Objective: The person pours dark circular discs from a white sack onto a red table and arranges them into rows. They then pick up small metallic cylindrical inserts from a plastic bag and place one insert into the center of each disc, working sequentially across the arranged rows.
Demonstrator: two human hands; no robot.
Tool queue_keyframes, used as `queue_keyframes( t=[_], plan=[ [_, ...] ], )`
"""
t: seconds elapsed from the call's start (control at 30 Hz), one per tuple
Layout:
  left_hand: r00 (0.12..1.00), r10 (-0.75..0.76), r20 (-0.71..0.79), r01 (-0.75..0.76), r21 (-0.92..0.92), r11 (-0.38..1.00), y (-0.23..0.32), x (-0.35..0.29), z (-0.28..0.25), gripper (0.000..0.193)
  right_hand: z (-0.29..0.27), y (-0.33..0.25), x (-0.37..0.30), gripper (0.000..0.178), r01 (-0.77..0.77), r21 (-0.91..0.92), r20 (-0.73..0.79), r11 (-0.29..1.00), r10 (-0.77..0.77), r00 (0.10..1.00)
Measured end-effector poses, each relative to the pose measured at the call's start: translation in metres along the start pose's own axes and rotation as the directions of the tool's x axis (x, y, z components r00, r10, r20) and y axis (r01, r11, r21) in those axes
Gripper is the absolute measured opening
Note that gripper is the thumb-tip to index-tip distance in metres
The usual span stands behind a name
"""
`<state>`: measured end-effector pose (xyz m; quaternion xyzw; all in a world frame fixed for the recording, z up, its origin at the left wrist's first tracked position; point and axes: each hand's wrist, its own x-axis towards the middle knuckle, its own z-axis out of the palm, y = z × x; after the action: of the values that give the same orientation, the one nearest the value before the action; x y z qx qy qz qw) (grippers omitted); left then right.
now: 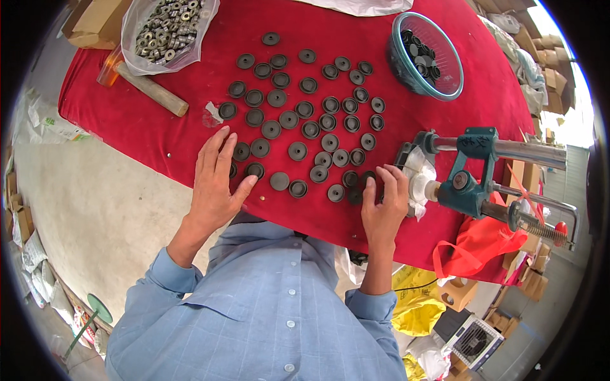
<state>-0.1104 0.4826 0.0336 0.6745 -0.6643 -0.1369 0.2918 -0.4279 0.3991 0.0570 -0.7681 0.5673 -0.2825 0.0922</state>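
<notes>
Many round black plastic caps (297,151), dish-shaped with raised rims, lie spread over a red cloth. My left hand (216,181) rests at the left edge of the spread, fingers stretched and thumb apart, beside a cap (241,151) and another cap (255,170) near the thumb. At the right edge, my right hand (386,206) has its fingers bent and apart from the thumb. Dark caps lie around that thumb, partly covered by the hand; no cap is visibly gripped. Just right of these fingers stands a green hand press (460,181) with white wrapping at its end.
A clear bag of metal bearings (168,35) sits at the far left, near a wooden-handled hammer (152,89). A teal-rimmed basket (459,79) at the far right holds black discs. A red bag (476,244) lies beneath the press. Cardboard boxes (101,22) stand at the back left.
</notes>
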Motion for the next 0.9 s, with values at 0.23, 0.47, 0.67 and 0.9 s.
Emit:
queue_keyframes(
  t=[0.23,0.47,0.67,0.9],
  plan=[
    [0.993,0.007,0.116,-0.018,0.096,0.995,0.004,-0.002,-0.001,0.115,0.005,-0.012,-0.034,0.089,-0.036,0.062,0.171,0.997,0.025,0.985],
    [0.984,0.052,0.171,-0.097,0.264,0.96,0.008,0.012,0.011,0.131,0.032,-0.023,-0.031,0.12,0.074,-0.086,0.278,0.994,-0.048,0.959],
    [0.976,0.073,0.204,-0.124,0.247,0.961,0.01,0.021,0.016,0.131,0.033,-0.04,-0.014,0.095,0.192,-0.154,0.25,0.969,-0.15,0.957],
    [0.983,0.026,0.184,-0.067,0.219,0.974,0.005,0.012,0.009,0.13,0.042,-0.057,-0.042,0.079,0.251,-0.148,0.359,0.957,-0.185,0.915]
  ],
)
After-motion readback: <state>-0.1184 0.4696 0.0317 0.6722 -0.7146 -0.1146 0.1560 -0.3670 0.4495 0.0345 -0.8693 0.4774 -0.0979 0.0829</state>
